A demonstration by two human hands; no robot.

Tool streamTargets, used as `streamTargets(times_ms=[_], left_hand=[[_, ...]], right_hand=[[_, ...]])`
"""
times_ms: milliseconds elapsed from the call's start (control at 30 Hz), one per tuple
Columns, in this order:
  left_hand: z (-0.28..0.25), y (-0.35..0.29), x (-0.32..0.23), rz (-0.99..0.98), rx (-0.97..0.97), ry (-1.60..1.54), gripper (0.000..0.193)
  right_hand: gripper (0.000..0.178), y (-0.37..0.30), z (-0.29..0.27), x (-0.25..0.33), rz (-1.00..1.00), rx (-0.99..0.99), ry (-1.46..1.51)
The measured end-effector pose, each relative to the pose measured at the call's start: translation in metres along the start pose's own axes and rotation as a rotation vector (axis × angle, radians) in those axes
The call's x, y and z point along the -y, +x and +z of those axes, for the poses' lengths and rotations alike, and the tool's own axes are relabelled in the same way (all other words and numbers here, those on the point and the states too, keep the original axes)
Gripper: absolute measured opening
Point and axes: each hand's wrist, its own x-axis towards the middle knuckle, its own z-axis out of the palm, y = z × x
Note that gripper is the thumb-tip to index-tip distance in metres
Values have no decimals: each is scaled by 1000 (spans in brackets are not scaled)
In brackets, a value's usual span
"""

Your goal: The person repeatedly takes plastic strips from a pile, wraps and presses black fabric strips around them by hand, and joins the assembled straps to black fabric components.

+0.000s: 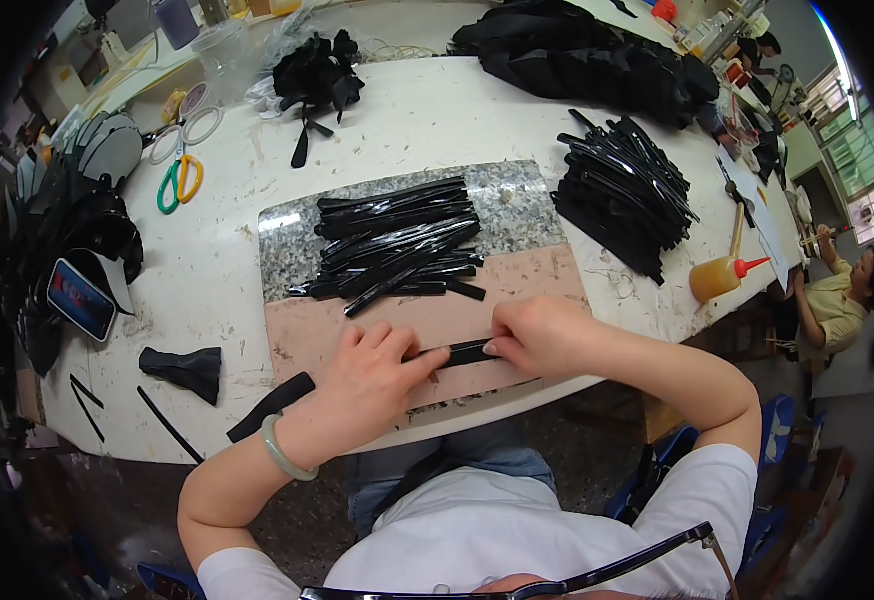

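A narrow glossy black strip (466,354) lies across the pink-beige board (307,335) in front of me. My right hand (539,338) pinches its right end between thumb and bent fingers. Further left, my left hand (377,378) presses the strip with its fingers curled, covering that part of it. A wider black band (275,405) comes out from under my left wrist; whether it joins the strip cannot be made out. Just beyond my hands, a pile of folded black strips (397,235) rests on the speckled stone slab (517,200) and the board.
To the right are a heap of black strips (622,190) and a glue bottle (717,280) with a red tip. Scissors (179,184), a phone (82,298) and black pieces (182,373) lie left. Black material (587,60) is piled behind. Another person (842,305) sits at right.
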Motion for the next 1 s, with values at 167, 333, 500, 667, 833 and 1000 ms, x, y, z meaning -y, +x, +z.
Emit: streamTargets(times_ms=[167, 333, 500, 667, 833, 1000], left_hand=[[5, 12, -3, -37, -144, -269, 24], [-5, 4, -4, -42, -169, -310, 21], [-52, -36, 24, -333, -385, -374, 31], [-44, -101, 44, -510, -262, -323, 35], [-33, -114, 25, -730, -129, -385, 48], [-31, -120, 27, -679, -296, -460, 21]], right_hand=[[20, -25, 6, -4, -319, -297, -93], [29, -41, -14, 1, -121, -222, 580], [26, -82, -81, -79, -115, -742, 650], [19, -107, -126, -195, 307, -891, 443], [26, -59, -84, -134, 77, -816, -173], [23, -1, -53, -23, -344, -607, -33]])
